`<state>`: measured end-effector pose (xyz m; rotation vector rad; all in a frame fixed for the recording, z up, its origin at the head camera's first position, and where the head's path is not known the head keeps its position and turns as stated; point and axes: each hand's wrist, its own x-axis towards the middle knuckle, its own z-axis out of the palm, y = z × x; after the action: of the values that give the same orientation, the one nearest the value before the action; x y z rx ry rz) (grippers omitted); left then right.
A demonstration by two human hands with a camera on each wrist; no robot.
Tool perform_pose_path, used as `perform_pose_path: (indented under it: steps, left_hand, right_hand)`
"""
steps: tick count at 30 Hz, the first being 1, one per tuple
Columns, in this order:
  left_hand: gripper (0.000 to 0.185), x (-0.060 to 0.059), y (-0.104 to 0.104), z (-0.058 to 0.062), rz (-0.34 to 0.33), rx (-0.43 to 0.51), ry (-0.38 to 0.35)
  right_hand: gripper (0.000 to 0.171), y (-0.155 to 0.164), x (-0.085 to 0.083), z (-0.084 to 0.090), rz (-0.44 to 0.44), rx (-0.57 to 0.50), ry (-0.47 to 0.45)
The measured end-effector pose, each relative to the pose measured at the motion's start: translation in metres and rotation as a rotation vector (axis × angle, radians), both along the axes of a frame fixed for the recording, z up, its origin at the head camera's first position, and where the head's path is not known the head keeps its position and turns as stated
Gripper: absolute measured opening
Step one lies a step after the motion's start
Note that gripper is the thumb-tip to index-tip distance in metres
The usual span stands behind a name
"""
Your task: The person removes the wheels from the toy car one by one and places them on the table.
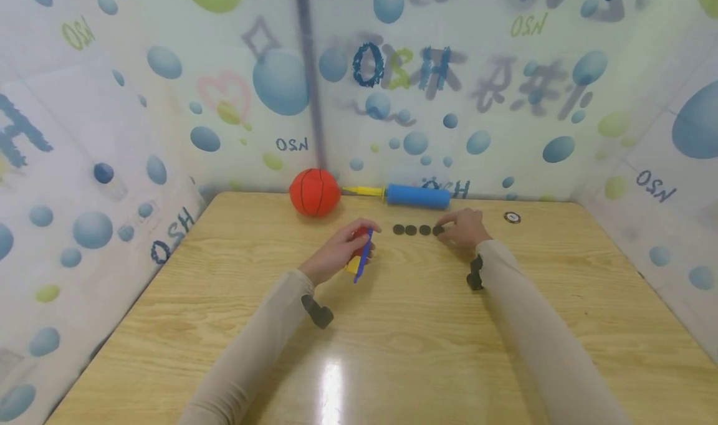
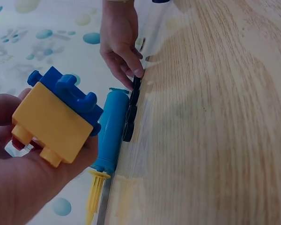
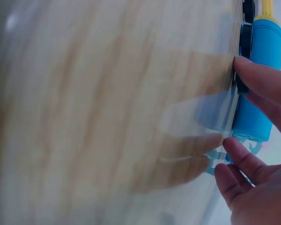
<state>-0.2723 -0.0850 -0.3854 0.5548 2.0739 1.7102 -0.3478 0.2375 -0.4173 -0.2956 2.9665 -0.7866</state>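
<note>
While the left hand [image 1: 342, 250] grips a small stack of toy bricks [image 2: 56, 115], yellow under blue with a bit of red beneath, fingers curled round it just above the worktop [image 1: 392, 338], the right hand [image 1: 464, 229] rests its fingertips on the end disc of a row of dark discs [image 1: 417, 230]. That row lies between the two hands, a little beyond the left one, and the right thumb and forefinger seem to pinch the disc nearest them. The bricks look light, rigid and studded, so a grip across the flat sides should hold well. The discs look thin, flat and probably slick on the glossy wood; taking one by its edge seems surest. Beyond both hands lie a blue pump [image 1: 417, 195] and an orange ball [image 1: 315, 192].
</note>
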Motion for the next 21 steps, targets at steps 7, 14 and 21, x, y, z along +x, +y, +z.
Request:
perform_pose_path:
  steps: [7, 14, 21]
  left_hand:
    - [0.046, -0.002, 0.001, -0.001, -0.005, -0.101, 0.027]
    - [0.075, 0.001, 0.000, 0.001, -0.020, -0.127, 0.032]
    - [0.090, 0.001, -0.002, 0.000, -0.028, -0.064, -0.023]
  right_hand:
    - [0.041, 0.000, 0.002, 0.003, 0.004, 0.012, -0.024]
    - [0.054, 0.000, 0.003, 0.014, 0.050, 0.063, 0.050]
    - [0.050, -0.014, 0.014, 0.026, 0.113, -0.062, 0.083]
